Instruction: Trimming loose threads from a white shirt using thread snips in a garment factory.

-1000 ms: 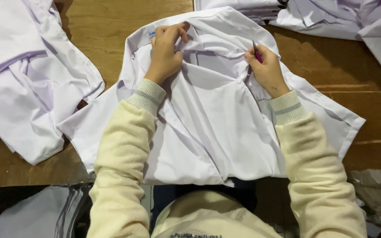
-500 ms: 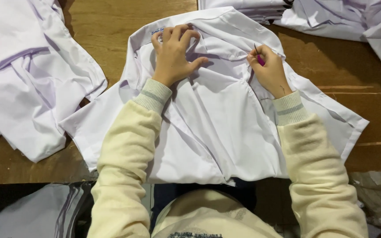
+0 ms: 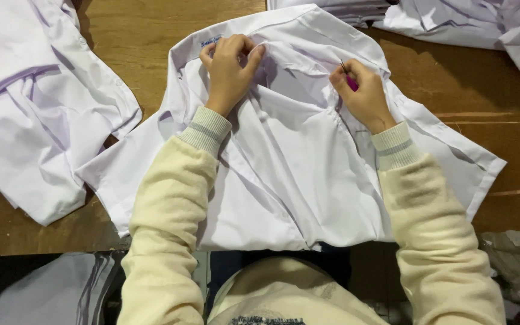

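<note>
A white shirt [image 3: 284,180] lies spread flat under both hands on the wooden table [image 3: 133,36], its collar end at the fingertips and its hem toward the person's body. The left hand [image 3: 230,69] is clenched on a bunched fold of the fabric near the collar, thumb and fingers pinching it. The right hand [image 3: 362,93] presses on the cloth just beside the same ridge of fabric, fingers curled around a small pink-handled tool [image 3: 351,81] with a thin dark tip. Beyond the left hand lies a heap of white garments [image 3: 37,114]; past the right hand, more white clothing [image 3: 470,24] rests at the table's far edge.
</note>
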